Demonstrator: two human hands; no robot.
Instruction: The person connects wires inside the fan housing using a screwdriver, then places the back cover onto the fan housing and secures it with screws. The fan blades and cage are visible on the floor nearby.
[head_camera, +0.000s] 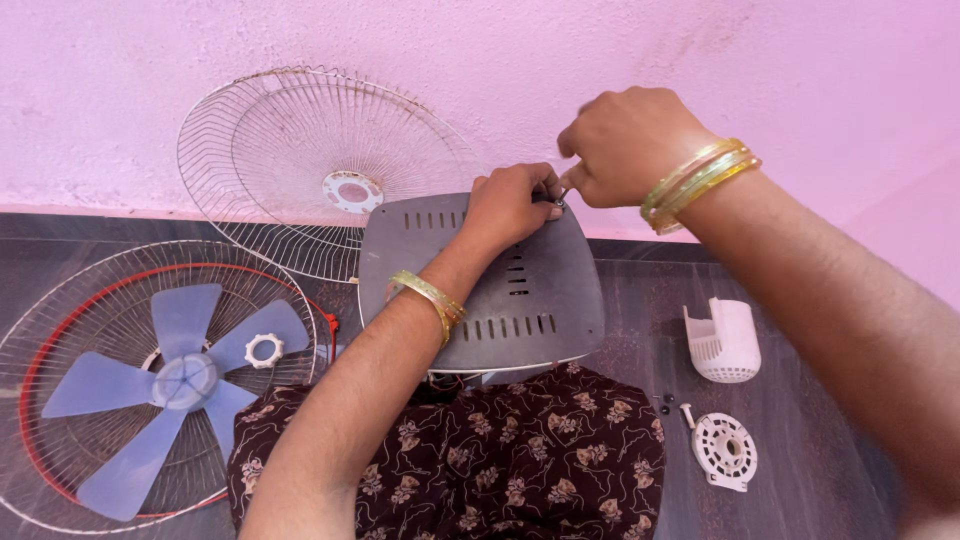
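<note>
You are working at the top edge of the grey, slotted, rounded-square plastic fan base plate (520, 290), which is leaning on your lap above the dark wooden floor (640, 300), near the pink wall (700, 60). Your left hand (512, 205) is curling closed over that upper edge, steadying it; your right hand (625, 145) is pinching a small dark fastener (553, 200) at the same spot. Keep bracing the plate firmly so it is not rocking, and keep the pinch square to the fastener, turning in short, even twists. The white plastic motor covers (722, 342) are lying by your right knee.
</note>
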